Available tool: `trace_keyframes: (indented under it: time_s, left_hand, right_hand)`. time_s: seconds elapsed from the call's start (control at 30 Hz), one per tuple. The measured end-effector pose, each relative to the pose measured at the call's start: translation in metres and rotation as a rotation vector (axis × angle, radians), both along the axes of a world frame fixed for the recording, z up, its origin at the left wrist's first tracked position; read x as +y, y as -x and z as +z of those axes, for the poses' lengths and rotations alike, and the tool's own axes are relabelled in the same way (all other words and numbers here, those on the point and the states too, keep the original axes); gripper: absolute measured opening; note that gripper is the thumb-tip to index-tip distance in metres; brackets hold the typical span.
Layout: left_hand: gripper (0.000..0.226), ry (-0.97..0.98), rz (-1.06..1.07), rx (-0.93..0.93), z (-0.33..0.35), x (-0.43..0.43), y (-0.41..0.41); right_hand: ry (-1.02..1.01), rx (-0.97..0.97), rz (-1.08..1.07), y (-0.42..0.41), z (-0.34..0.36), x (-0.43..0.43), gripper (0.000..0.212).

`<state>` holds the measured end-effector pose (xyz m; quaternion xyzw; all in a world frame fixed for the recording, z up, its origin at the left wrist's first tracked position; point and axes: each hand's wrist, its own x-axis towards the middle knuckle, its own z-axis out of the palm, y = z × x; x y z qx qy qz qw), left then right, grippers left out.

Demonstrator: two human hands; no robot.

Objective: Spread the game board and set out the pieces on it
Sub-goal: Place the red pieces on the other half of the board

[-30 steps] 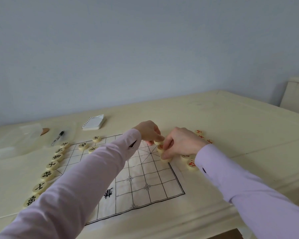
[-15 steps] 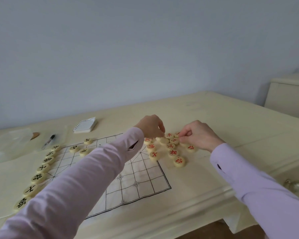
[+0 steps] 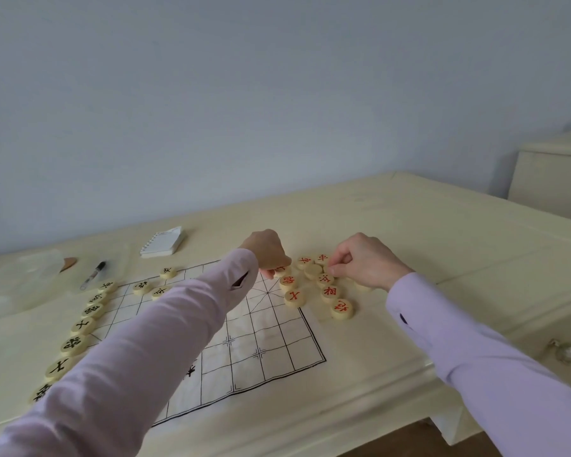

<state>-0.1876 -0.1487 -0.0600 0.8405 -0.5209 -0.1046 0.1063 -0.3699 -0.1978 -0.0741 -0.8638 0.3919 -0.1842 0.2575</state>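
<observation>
A white cloth game board (image 3: 261,341) with a black grid lies spread on the cream table. Round pale pieces with black characters (image 3: 83,324) line its left edge, and a few more sit near its far left corner. A cluster of red-character pieces (image 3: 330,293) lies at the board's far right corner. My left hand (image 3: 267,252) reaches across the board with fingers curled down onto a red piece at the cluster's left side. My right hand (image 3: 363,258) pinches a piece at the cluster's far right.
A small spiral notepad (image 3: 162,242) lies beyond the board. A pen (image 3: 93,275) and a clear plastic bag (image 3: 23,278) lie at the far left. A cream cabinet (image 3: 554,183) stands at the right. The table's front edge carries a drawer knob (image 3: 564,349).
My right hand has moved off the red pieces to the cluster's far right, uncovering them. My left hand stays at the cluster's left side. The camera view has shifted right.
</observation>
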Motion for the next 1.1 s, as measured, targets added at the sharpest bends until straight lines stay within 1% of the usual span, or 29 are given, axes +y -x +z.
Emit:
trace_keyframes:
  time_s: [0.07, 0.13, 0.23, 0.3, 0.33, 0.4, 0.47, 0.6, 0.73, 0.8, 0.87, 0.97, 1.1]
  left_hand:
    - [0.017, 0.018, -0.01, 0.002, -0.001, 0.001, 0.001]
    - [0.017, 0.089, -0.027, -0.025, -0.001, 0.001, 0.003]
    - [0.014, 0.185, -0.124, 0.006, 0.0, 0.002, 0.01]
    - [0.013, 0.158, -0.241, 0.062, 0.001, 0.004, 0.02]
    - [0.016, 0.128, -0.297, 0.057, 0.001, 0.003, 0.024]
    - [0.022, 0.058, -0.369, 0.02, -0.001, 0.0, 0.032]
    - [0.024, 0.002, -0.401, 0.027, -0.001, -0.004, 0.038]
    - [0.024, -0.025, -0.416, 0.037, -0.001, -0.006, 0.042]
    - [0.022, 0.036, -0.403, 0.075, 0.002, -0.007, 0.041]
    - [0.024, 0.089, -0.354, -0.018, 0.001, -0.009, 0.038]
    - [0.024, 0.084, -0.29, -0.112, -0.002, -0.013, 0.035]
    - [0.025, 0.007, -0.29, -0.129, -0.003, -0.012, 0.033]
    - [0.031, -0.027, -0.339, -0.112, -0.001, -0.011, 0.033]
  right_hand:
    - [-0.003, -0.001, -0.02, 0.001, -0.001, -0.002, 0.014]
    - [-0.007, -0.025, -0.07, 0.003, -0.004, -0.005, 0.011]
    - [0.021, -0.029, -0.166, 0.009, -0.009, -0.009, 0.008]
    - [0.009, -0.01, -0.2, 0.013, -0.01, -0.012, 0.007]
    - [0.001, 0.013, -0.202, 0.015, -0.008, -0.012, 0.01]
    - [-0.029, 0.078, -0.183, 0.017, -0.007, -0.011, 0.02]
    - [-0.059, 0.131, -0.168, 0.02, -0.007, -0.01, 0.03]
    - [-0.051, 0.184, -0.148, 0.027, -0.007, -0.011, 0.035]
    - [-0.036, 0.202, -0.132, 0.031, -0.004, -0.013, 0.031]
    - [-0.032, 0.164, -0.144, 0.031, -0.004, -0.014, 0.024]
    - [-0.007, 0.118, -0.168, 0.029, -0.004, -0.014, 0.017]
    - [0.033, 0.097, -0.196, 0.025, -0.003, -0.015, 0.013]
    - [0.051, 0.103, -0.239, 0.024, -0.002, -0.02, 0.02]
